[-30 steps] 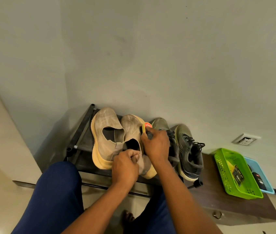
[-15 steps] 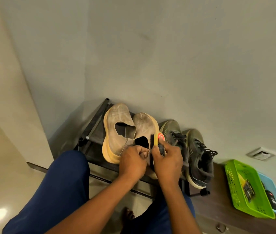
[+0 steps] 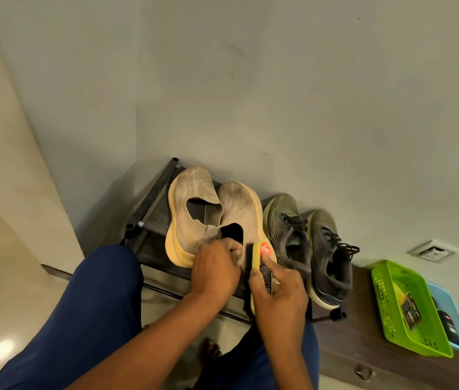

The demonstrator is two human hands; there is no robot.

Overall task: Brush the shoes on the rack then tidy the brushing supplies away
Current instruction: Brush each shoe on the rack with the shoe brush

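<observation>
The brush (image 3: 257, 256), yellow with dark bristles, sits mid-frame against the tan shoe (image 3: 241, 218). The right hand (image 3: 279, 294) grips it; the left hand (image 3: 214, 270) holds the shoe's heel. Green shoes (image 3: 307, 240) stand just right; a green basket (image 3: 391, 277) lower right.

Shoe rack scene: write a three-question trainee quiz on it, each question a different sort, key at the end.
1. True or false: the right hand holds the yellow-backed brush against the beige slip-on shoe.
2. Multiple choice: what does the left hand grip? A) the heel of the beige slip-on shoe B) a dark lace-up sneaker C) the green basket
3. Fill in: the blue basket sits directly to the ____ of the green basket, seen from the head camera.

Key: 1 true; 2 A; 3 right
</observation>
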